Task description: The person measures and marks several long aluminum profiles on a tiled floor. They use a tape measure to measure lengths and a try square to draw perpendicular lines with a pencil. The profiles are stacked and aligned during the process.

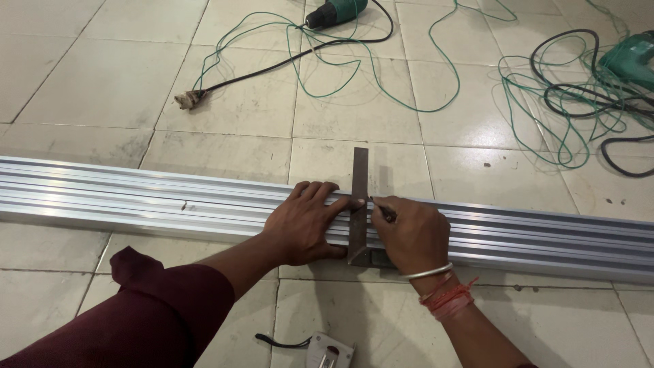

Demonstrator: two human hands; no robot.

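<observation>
Aluminium rails (pixel 136 191) lay bundled across the tiled floor (pixel 102 82); a dark try square (pixel 359 204) stood across them; the left hand (pixel 306 225) pressed flat, fingers spread, beside its blade; the right hand (pixel 409 235) pinched a pencil (pixel 385 211) against the blade's edge; green drills (pixel 337 11) with tangled cords (pixel 545 102) lay beyond.

Maroon sleeve (pixel 170 300) on left arm, silver bangle (pixel 428 272) and red-orange threads (pixel 449 300) on right wrist
</observation>
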